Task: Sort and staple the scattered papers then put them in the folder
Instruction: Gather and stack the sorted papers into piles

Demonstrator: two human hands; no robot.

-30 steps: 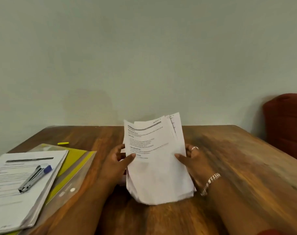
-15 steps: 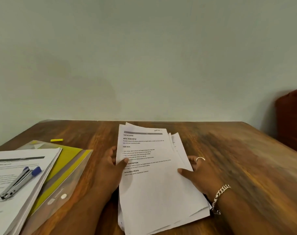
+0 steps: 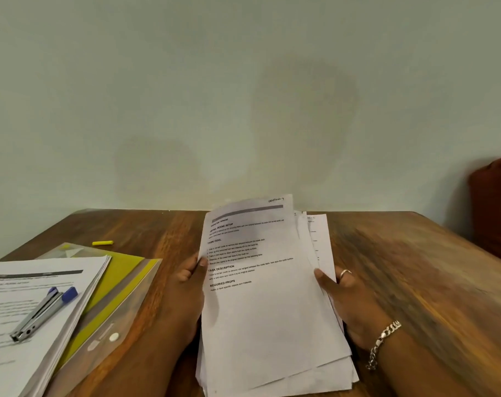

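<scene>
A loose stack of white printed papers is in front of me on the wooden table, its top end lifted. My left hand grips the stack's left edge, thumb on the top sheet. My right hand holds the right edge, thumb on top, fingers behind the sheets. A second pile of papers lies at the left, with a silver and blue stapler on it. That pile rests on a yellow clear-flap folder.
A small yellow cap-like piece lies on the table beyond the folder. A dark red chair or cushion stands at the right by the wall. The table's back edge meets a plain pale wall.
The stack went from held upright to laid down on the table, and its top end is now lifted again. Both hands kept their hold on its sides.
</scene>
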